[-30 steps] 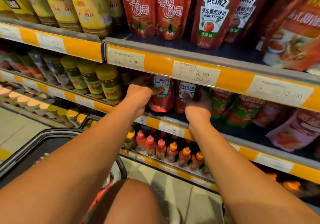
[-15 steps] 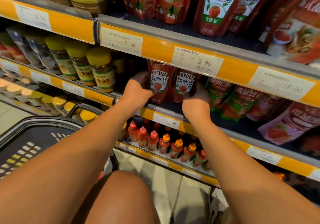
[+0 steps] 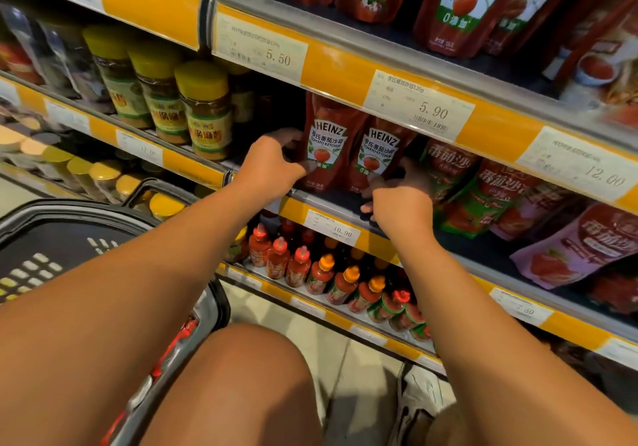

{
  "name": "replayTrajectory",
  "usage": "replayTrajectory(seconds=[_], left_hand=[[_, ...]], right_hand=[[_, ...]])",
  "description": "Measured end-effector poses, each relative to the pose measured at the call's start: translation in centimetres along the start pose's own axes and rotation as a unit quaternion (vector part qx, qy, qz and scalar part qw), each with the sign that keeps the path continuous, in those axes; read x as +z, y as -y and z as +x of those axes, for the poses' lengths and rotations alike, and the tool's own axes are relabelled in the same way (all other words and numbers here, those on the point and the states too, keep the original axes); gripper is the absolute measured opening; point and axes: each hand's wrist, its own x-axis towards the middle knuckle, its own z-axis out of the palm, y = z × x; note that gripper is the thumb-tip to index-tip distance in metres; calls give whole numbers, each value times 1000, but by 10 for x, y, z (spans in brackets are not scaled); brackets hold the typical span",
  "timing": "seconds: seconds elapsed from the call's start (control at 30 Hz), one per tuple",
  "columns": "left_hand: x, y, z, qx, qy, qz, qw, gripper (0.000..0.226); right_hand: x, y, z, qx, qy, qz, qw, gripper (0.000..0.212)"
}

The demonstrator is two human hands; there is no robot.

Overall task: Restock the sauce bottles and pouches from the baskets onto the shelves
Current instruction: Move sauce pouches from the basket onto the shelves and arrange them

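Standing on the yellow-edged shelf (image 3: 331, 204) under a "5.90" price tag (image 3: 419, 107), two glossy red "HEINZ TOMATO KETCHUP" pouches (image 3: 326, 149) sit side by side, the left hand (image 3: 267, 166) pinching the left one's edge, the right hand (image 3: 397, 200) curled beside the right pouch (image 3: 374, 155), its grip unclear.

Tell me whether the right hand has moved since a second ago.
Yes. The right hand has drawn back toward the shelf edge, away from the right Heinz pouch it was touching earlier.
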Motion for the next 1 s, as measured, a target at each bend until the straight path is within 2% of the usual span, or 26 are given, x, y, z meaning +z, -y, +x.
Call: replayTrajectory(seconds=[0.1,0.17,0.23,0.3,0.37,0.43,0.57,0.77,1.0], left_hand=[[4,4,5,-1,0,-11,1000,50],[8,8,10,5,-4,-9,1000,53],[12,8,17,6,-1,-10,1000,56],[18,6,26,9,-1,-4,1000,58],[22,3,35,21,-9,36,999,57],[26,1,43,35,-10,56,998,56],[33,-2,55,48,-11,68,997,55],[39,-2,66,58,14,30,998,56],[44,-2,77,79,39,-4,996,49]], right_hand=[[15,-5,10,59,0,118,991,30],[22,-3,15,108,21,146,983,37],[24,-5,21,96,-7,184,978,42],[23,-5,24,87,-13,203,975,57],[25,-8,29,48,-7,112,993,57],[29,-9,33,34,-19,28,999,34],[38,-5,41,35,-50,-20,998,23],[41,-6,50,2,-55,-37,998,52],[40,-3,62,-20,-117,-37,992,54]])
